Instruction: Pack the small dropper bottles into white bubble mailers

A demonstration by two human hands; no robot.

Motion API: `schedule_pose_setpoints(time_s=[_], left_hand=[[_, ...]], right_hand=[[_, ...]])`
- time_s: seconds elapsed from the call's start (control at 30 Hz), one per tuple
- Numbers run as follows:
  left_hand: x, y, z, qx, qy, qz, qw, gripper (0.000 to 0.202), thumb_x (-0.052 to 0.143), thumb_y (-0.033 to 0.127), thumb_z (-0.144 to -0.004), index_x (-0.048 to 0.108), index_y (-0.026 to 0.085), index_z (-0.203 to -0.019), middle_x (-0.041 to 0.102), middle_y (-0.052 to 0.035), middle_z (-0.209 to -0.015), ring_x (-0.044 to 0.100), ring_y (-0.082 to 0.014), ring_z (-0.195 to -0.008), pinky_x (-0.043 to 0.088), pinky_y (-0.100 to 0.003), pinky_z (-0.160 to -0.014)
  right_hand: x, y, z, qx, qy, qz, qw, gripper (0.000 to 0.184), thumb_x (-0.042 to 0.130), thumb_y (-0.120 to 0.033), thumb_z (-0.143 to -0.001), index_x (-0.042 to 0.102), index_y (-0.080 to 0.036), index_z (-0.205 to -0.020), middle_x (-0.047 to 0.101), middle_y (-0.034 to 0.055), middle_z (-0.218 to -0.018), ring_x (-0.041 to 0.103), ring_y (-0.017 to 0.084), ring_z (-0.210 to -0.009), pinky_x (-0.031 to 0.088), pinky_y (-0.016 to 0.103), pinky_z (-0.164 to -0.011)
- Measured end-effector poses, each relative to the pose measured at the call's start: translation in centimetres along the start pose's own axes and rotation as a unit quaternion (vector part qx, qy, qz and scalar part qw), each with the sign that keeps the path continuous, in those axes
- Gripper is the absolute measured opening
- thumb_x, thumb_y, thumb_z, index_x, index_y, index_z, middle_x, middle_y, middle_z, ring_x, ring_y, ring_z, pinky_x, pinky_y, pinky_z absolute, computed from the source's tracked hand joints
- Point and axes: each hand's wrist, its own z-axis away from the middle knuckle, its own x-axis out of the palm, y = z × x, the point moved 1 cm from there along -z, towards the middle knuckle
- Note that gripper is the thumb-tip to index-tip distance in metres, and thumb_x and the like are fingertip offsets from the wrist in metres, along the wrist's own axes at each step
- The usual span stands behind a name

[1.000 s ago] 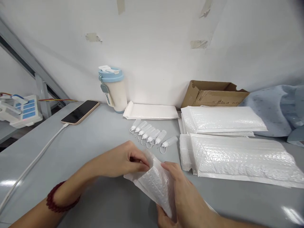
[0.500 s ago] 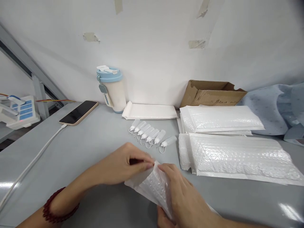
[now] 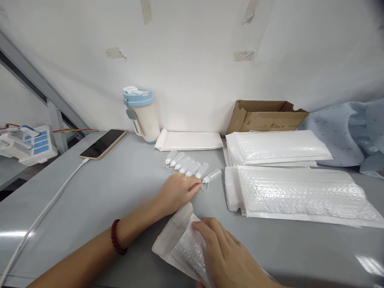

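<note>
My right hand (image 3: 222, 256) grips a white bubble mailer (image 3: 180, 248) low in the middle, holding its mouth open towards the left. My left hand (image 3: 177, 191), with a dark red bead bracelet on the wrist, reaches forward to a row of several small clear dropper bottles (image 3: 189, 168) on the grey table (image 3: 126, 176). Its fingertips are pinched at the ring of the rightmost bottle (image 3: 211, 176). Whether the bottle is lifted I cannot tell.
Two stacks of bubble mailers (image 3: 294, 188) lie at the right, a flat white mailer (image 3: 192, 141) at the back. A blue-lidded tumbler (image 3: 142, 114), a phone (image 3: 103, 143) on a white cable, a cardboard box (image 3: 267, 116) and blue cloth (image 3: 345, 132) stand around.
My left hand let go of the mailer's mouth and moved forward to the bottle row. My right hand keeps the mailer, now lower in view.
</note>
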Motion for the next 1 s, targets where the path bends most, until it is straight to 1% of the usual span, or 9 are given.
schedule_pose_setpoints(time_s=[0.17, 0.23, 0.33, 0.37, 0.43, 0.53, 0.67, 0.87, 1.0], left_hand=[[-1.3, 0.6, 0.0, -0.026, 0.009, 0.034, 0.999, 0.021, 0.048, 0.026, -0.086, 0.065, 0.017, -0.078, 0.03, 0.009, -0.044, 0.028, -0.0097, -0.044, 0.028, -0.023, -0.048], [-3.0, 0.8, 0.1, -0.044, 0.02, 0.059, 0.997, 0.024, 0.044, 0.031, -0.089, 0.062, 0.018, -0.082, 0.033, 0.0086, -0.046, 0.031, -0.0095, -0.044, 0.029, -0.022, -0.045], [-6.4, 0.6, 0.7, -0.055, 0.037, 0.081, 0.994, 0.024, 0.045, 0.036, -0.089, 0.06, 0.018, -0.086, 0.05, 0.0043, -0.058, 0.045, -0.0109, -0.052, 0.035, -0.021, -0.049], [-7.6, 0.3, 0.9, -0.052, 0.032, 0.082, 0.995, 0.022, 0.048, 0.036, -0.088, 0.062, 0.019, -0.083, 0.055, 0.0025, -0.062, 0.047, -0.0116, -0.055, 0.036, -0.021, -0.05], [-9.5, -0.5, 1.5, -0.04, -0.016, 0.054, 0.998, 0.022, 0.05, 0.037, -0.088, 0.064, 0.021, -0.082, 0.063, -0.0005, -0.078, 0.053, -0.014, -0.067, 0.038, -0.023, -0.057], [-10.8, -1.4, 2.4, -0.015, -0.076, -0.017, 0.997, 0.02, 0.049, 0.035, -0.091, 0.065, 0.025, -0.085, 0.065, -0.0009, -0.093, 0.054, -0.0179, -0.086, 0.041, -0.025, -0.069], [-9.5, -0.8, 2.9, 0.048, -0.106, -0.04, 0.992, 0.021, 0.046, 0.026, -0.093, 0.064, 0.024, -0.084, 0.063, -0.0012, -0.089, 0.051, -0.0192, -0.092, 0.041, -0.029, -0.08], [-5.4, 1.8, 2.8, 0.098, -0.156, 0.068, 0.981, 0.023, 0.046, 0.013, -0.091, 0.064, 0.02, -0.08, 0.062, -0.0004, -0.08, 0.052, -0.0163, -0.084, 0.041, -0.026, -0.077], [-4.4, 2.5, 2.8, 0.121, -0.175, 0.111, 0.971, 0.03, 0.04, 0.008, -0.089, 0.058, 0.018, -0.068, 0.062, -0.0002, -0.072, 0.052, -0.0155, -0.076, 0.042, -0.026, -0.075]], right_hand=[[-0.2, 0.0, -0.2, 0.0, 0.002, 0.001, 1.0, 0.085, 0.05, -0.01, -0.055, 0.02, -0.017, -0.134, 0.052, 0.0144, -0.115, 0.056, 0.029, -0.094, 0.053, 0.038, -0.07], [-0.5, 0.1, -0.5, 0.011, 0.014, -0.006, 1.0, 0.086, 0.048, -0.01, -0.054, 0.017, -0.017, -0.134, 0.052, 0.0141, -0.113, 0.057, 0.029, -0.094, 0.054, 0.039, -0.071], [-1.9, 0.3, -1.2, 0.033, 0.036, -0.022, 0.999, 0.079, 0.048, -0.012, -0.057, 0.017, -0.015, -0.13, 0.051, 0.0149, -0.111, 0.057, 0.029, -0.096, 0.054, 0.04, -0.072], [-2.4, 0.3, -1.4, 0.041, 0.042, -0.022, 0.998, 0.076, 0.048, -0.012, -0.06, 0.017, -0.015, -0.129, 0.05, 0.0153, -0.112, 0.057, 0.029, -0.097, 0.054, 0.04, -0.072], [-3.5, 0.3, -1.9, 0.056, 0.051, -0.022, 0.997, 0.071, 0.047, -0.011, -0.064, 0.017, -0.016, -0.128, 0.049, 0.0149, -0.113, 0.056, 0.028, -0.101, 0.054, 0.04, -0.071], [-4.4, 0.2, -2.2, 0.067, 0.057, -0.037, 0.995, 0.067, 0.047, -0.01, -0.067, 0.019, -0.018, -0.127, 0.047, 0.0144, -0.115, 0.055, 0.027, -0.104, 0.054, 0.04, -0.073], [-4.3, 0.2, -2.3, 0.065, 0.058, -0.045, 0.995, 0.069, 0.048, -0.01, -0.066, 0.018, -0.019, -0.127, 0.047, 0.014, -0.115, 0.055, 0.028, -0.103, 0.054, 0.04, -0.072], [-3.7, 0.3, -2.3, 0.057, 0.079, -0.047, 0.994, 0.071, 0.048, -0.011, -0.064, 0.019, -0.019, -0.128, 0.048, 0.0129, -0.114, 0.056, 0.026, -0.101, 0.055, 0.039, -0.073], [-3.7, 0.2, -2.2, 0.06, 0.08, -0.049, 0.994, 0.069, 0.048, -0.011, -0.065, 0.022, -0.017, -0.129, 0.047, 0.0138, -0.116, 0.054, 0.027, -0.107, 0.055, 0.038, -0.074]])
